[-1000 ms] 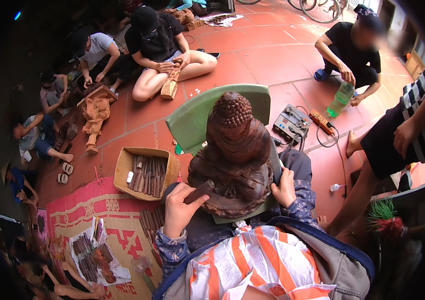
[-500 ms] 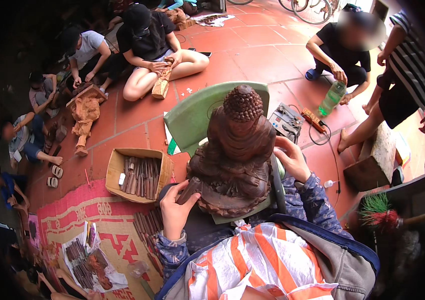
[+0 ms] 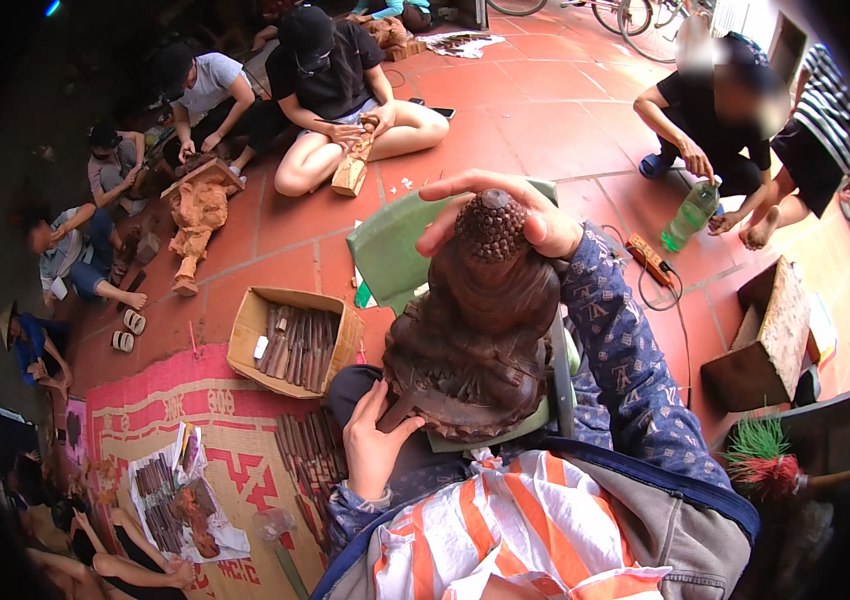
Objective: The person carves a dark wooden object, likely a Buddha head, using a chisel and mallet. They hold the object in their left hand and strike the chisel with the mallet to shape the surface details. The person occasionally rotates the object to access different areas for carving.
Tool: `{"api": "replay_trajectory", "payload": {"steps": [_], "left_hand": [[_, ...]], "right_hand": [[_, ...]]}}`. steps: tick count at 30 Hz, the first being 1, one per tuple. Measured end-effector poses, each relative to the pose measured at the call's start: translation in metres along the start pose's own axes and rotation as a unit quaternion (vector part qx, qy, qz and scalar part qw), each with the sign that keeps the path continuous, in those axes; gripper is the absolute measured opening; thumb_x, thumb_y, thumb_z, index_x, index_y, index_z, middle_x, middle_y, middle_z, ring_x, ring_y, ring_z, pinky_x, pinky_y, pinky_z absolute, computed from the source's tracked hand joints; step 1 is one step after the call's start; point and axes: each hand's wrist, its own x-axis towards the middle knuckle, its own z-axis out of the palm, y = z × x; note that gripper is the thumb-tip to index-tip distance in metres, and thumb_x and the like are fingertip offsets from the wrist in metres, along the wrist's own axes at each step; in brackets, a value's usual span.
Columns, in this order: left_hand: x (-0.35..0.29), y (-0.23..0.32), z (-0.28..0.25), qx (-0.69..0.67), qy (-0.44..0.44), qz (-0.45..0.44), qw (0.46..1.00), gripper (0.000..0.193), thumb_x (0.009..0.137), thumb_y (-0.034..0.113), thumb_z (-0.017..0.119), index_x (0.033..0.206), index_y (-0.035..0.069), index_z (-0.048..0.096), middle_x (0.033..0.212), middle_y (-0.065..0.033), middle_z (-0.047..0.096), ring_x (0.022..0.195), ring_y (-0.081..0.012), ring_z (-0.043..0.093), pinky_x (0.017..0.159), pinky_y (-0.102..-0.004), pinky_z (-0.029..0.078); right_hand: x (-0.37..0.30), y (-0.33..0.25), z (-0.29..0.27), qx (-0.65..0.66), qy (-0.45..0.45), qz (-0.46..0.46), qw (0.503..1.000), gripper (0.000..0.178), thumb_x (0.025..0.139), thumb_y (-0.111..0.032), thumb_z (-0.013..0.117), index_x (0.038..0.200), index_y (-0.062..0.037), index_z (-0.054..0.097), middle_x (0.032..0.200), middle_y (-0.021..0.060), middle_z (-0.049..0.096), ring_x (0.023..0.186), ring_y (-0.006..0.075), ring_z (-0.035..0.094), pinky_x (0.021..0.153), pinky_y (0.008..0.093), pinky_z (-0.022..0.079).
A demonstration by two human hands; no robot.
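Centrally, a dark-brown carved wooden statue (image 3: 490,335) sits on a green plastic chair (image 3: 377,255); our right hand (image 3: 547,220), fingers spread, curves around its head at twelve o'clock, our left hand (image 3: 375,442) pinches a short dark-brown rod (image 3: 398,411) at eight. Markings on the red-and-tan woven mat (image 3: 230,420) are illegible.

Carved statue (image 3: 505,290), dark brown wood with slight sheen: seated robed figure, head covered in tight knobbly curls with bump on top, folds cut into robe, wide scalloped base, upright on green chair (image 3: 382,250), front toward the wearer. Right hand (image 3: 543,212) cupped round its head, fingers behind, thumb at the side. Dark stick-like wooden tool (image 3: 397,411), short length visible, in left hand (image 3: 369,445) beside the base's left edge, angled; far end hard to make out, contact unclear.
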Motion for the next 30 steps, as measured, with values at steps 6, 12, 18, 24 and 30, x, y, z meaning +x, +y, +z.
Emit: {"api": "replay_trajectory", "payload": {"steps": [6, 12, 18, 24, 30], "left_hand": [[-0.009, 0.007, 0.014, -0.001, -0.015, 0.026, 1.0, 0.094, 0.061, 0.019, 0.089, 0.137, -0.007, 0.041, 0.119, -0.0213, 0.06, 0.092, -0.0281, 0.066, 0.078, -0.0345, 0.054], [-0.012, -0.001, 0.022, -0.061, -0.013, 0.006, 0.998, 0.094, 0.065, 0.018, 0.086, 0.14, -0.007, 0.036, 0.128, -0.0213, 0.055, 0.103, -0.0219, 0.063, 0.083, -0.0322, 0.055], [-0.006, 0.007, 0.019, -0.096, -0.03, 0.021, 0.995, 0.09, 0.07, 0.019, 0.083, 0.141, -0.006, 0.035, 0.134, -0.0213, 0.05, 0.103, -0.0208, 0.063, 0.084, -0.0313, 0.055], [-0.004, 0.002, 0.015, -0.141, -0.011, -0.014, 0.99, 0.081, 0.072, 0.012, 0.083, 0.138, -0.007, 0.041, 0.138, -0.0218, 0.049, 0.103, -0.0186, 0.063, 0.084, -0.0307, 0.054], [0.043, -0.011, 0.004, -0.106, -0.008, 0.045, 0.993, 0.053, 0.075, 0.011, 0.079, 0.122, -0.003, 0.06, 0.128, -0.0158, 0.059, 0.118, -0.0263, 0.058, 0.098, -0.0331, 0.046]], "right_hand": [[-0.003, 0.007, 0.007, -0.052, 0.073, -0.014, 0.996, 0.094, 0.079, -0.076, 0.051, 0.116, 0.0102, 0.053, 0.098, 0.0157, 0.064, 0.084, 0.021, 0.065, 0.078, 0.0319, 0.051], [-0.011, 0.01, 0.002, 0.03, 0.03, -0.025, 0.999, 0.048, 0.096, -0.034, 0.055, 0.127, 0.0019, 0.051, 0.121, 0.0113, 0.061, 0.114, 0.0178, 0.055, 0.102, 0.0338, 0.041], [-0.013, 0.012, 0.005, -0.09, 0.104, -0.009, 0.99, 0.067, 0.089, -0.058, 0.05, 0.115, 0.0036, 0.057, 0.105, 0.0096, 0.063, 0.1, 0.0156, 0.059, 0.09, 0.0307, 0.045], [-0.009, -0.004, 0.016, -0.106, 0.106, -0.008, 0.989, 0.065, 0.088, -0.058, 0.051, 0.11, 0.003, 0.059, 0.098, 0.0087, 0.063, 0.094, 0.0158, 0.059, 0.087, 0.0305, 0.045], [-0.029, -0.016, 0.053, -0.233, 0.279, 0.007, 0.931, 0.069, 0.091, -0.062, 0.045, 0.109, 0.0045, 0.055, 0.088, 0.0108, 0.063, 0.083, 0.0173, 0.063, 0.077, 0.0288, 0.048]]}}
